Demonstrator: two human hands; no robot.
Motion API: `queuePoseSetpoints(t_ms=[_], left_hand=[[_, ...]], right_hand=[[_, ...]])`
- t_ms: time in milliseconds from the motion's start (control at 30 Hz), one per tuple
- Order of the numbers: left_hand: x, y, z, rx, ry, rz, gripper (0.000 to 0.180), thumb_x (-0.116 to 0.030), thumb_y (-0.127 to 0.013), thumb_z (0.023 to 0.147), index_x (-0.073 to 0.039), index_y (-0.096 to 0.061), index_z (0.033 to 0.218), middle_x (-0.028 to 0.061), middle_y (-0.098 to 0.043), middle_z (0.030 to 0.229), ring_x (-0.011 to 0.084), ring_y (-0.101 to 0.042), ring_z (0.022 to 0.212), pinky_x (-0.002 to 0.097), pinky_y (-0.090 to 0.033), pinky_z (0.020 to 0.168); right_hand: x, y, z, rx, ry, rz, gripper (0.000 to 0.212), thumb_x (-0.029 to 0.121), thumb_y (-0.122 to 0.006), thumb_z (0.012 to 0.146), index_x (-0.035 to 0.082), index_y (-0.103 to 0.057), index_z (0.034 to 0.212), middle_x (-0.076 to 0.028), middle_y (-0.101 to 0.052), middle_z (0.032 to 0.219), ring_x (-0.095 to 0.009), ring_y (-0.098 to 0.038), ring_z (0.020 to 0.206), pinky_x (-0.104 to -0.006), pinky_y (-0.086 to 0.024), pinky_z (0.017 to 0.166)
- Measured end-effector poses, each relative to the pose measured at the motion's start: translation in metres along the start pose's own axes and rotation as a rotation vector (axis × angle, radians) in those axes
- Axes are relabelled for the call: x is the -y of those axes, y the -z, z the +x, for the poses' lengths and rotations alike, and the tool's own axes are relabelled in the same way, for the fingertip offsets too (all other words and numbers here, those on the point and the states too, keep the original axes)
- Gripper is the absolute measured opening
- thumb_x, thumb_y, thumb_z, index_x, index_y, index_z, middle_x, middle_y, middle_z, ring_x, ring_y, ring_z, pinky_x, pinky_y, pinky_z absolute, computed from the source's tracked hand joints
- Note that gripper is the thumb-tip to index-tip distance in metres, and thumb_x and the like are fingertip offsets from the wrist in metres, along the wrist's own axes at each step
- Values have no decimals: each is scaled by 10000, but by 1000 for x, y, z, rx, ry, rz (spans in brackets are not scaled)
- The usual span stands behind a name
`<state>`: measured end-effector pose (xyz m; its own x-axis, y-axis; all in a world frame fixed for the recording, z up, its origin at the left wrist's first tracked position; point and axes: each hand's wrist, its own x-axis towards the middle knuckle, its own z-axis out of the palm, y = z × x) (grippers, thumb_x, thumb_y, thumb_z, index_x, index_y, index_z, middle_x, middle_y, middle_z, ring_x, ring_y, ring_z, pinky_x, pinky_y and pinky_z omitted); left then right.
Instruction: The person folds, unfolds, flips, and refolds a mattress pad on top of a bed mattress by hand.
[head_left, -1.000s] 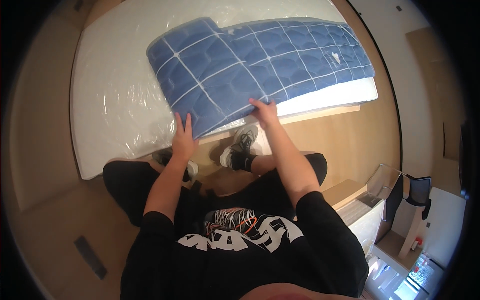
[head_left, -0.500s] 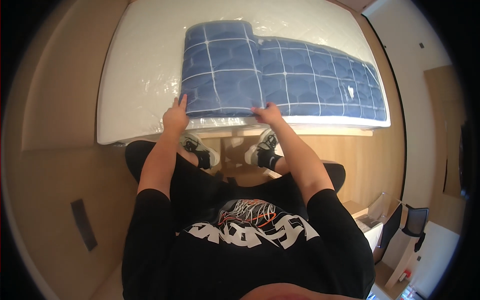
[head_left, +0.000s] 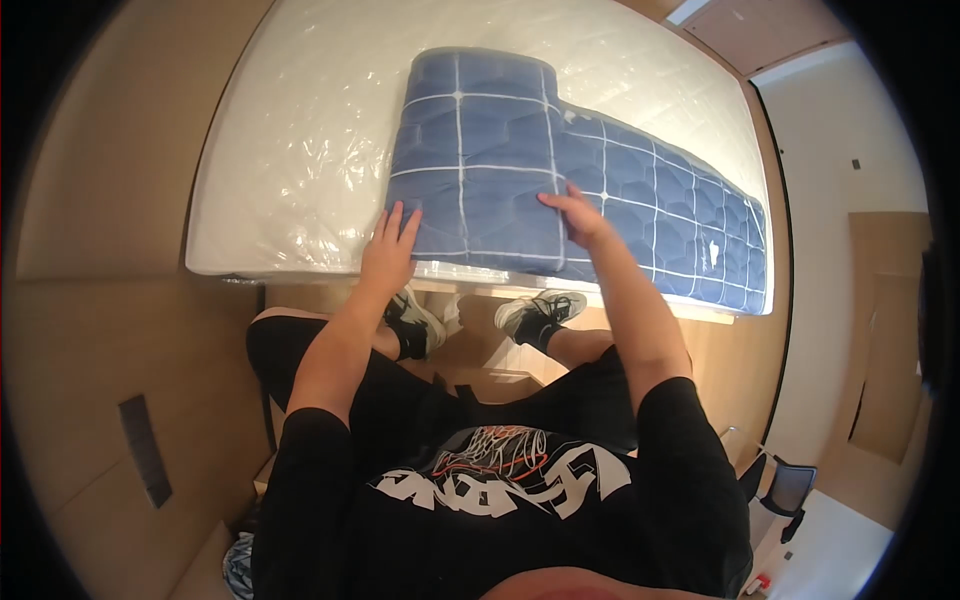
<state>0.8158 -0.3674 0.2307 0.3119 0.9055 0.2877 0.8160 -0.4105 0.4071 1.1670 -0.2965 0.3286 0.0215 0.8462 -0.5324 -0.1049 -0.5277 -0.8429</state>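
Note:
A blue quilted mattress pad [head_left: 478, 210] with white grid lines lies folded on the bed, its left part doubled over and thicker than the long strip to the right. My left hand [head_left: 390, 250] rests at the near left corner of the folded part, fingers spread, some touching the blue fabric. On the right edge of that fold lies my right hand [head_left: 582, 215], thumb and forefinger apart, the other fingers partly hidden. Beneath the pad is a white mattress [head_left: 300, 150] in shiny clear plastic wrap.
Wooden panels [head_left: 130, 200] stand along the left side, with a dark recessed handle [head_left: 146, 450]. My shoes [head_left: 540, 315] are close under the mattress's near edge. At the lower right there is a dark-backed chair [head_left: 790, 488] near a white wall [head_left: 815, 110].
My right hand has moved up from the pad's near edge to the fold's right side. My left hand sits lower on the corner, fingers more spread. The view has shifted slightly.

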Motion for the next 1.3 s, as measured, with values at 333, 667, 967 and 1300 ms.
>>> queuePoseSetpoints(t_ms=[333, 667, 967, 1300], left_hand=[[-42, -3, -11, -621, 539, -1065, 684, -59, -746, 763, 5, -419, 1360, 181, -558, 1297, 275, -570, 1185, 356, -442, 1007], [68, -24, -65, -824, 1284, -2084, 417, -20, -701, 755, -3, -467, 1099, 120, -550, 1030, 272, -582, 946, 500, -508, 868], [51, 46, -50, -677, 1141, -10, 787, -247, -809, 724, 42, -403, 1334, 211, -557, 1144, 357, -559, 1046, 473, -472, 900], [55, 86, 69, 305, 710, 208, 830, -390, -663, 815, -177, -300, 1530, 215, -576, 1216, 415, -598, 1076, 497, -498, 898]], right_hand=[[181, -269, -72, 243, 792, -1018, 866, 341, -781, 733, -47, -405, 1409, -197, -671, 1060, -248, -683, 871, -340, -553, 761], [-8, -208, -51, 633, 244, -1026, 448, 358, -622, 907, 30, -624, 1211, -161, -682, 1096, -270, -661, 989, -393, -518, 899], [-104, 103, -60, -450, -736, 128, 726, 553, -664, 857, 47, -469, 1339, -165, -565, 1270, -343, -562, 1129, -499, -477, 916], [-136, 194, -17, -769, -131, 783, 501, 261, -698, 887, 74, -511, 1313, -150, -559, 1266, -339, -556, 1167, -552, -467, 973]])
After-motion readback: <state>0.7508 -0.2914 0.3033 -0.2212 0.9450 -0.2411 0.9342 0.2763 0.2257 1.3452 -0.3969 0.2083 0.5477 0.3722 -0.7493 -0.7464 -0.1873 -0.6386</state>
